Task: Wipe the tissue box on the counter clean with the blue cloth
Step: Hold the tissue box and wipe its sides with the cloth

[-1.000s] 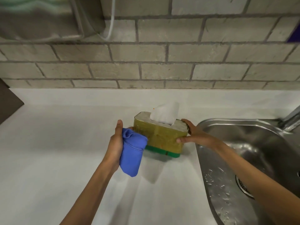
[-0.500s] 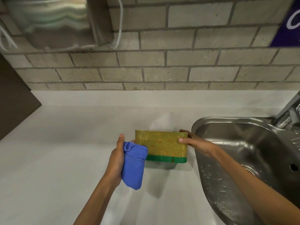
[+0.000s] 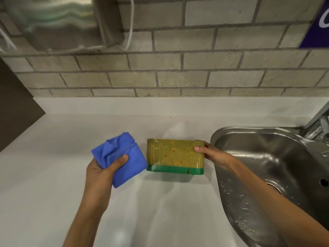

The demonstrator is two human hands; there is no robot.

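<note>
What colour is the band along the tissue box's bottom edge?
Green, on the tissue box; head view.

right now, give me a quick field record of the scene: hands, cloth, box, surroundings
left hand: grip shut on the blue cloth, bunched, held left of the box
right hand: grip shut on the tissue box, at its right end
box state: tipped, yellow side facing the camera with orange spots, green band at the bottom
cloth contact: beside the box, whether touching cannot be told
sink: right of the box, wet
counter: white

A pale brick wall [image 3: 178, 75] rises behind the white counter [image 3: 53, 202] — steel sink [image 3: 267, 157] right, dark panel [image 3: 16, 107] far left.
</note>
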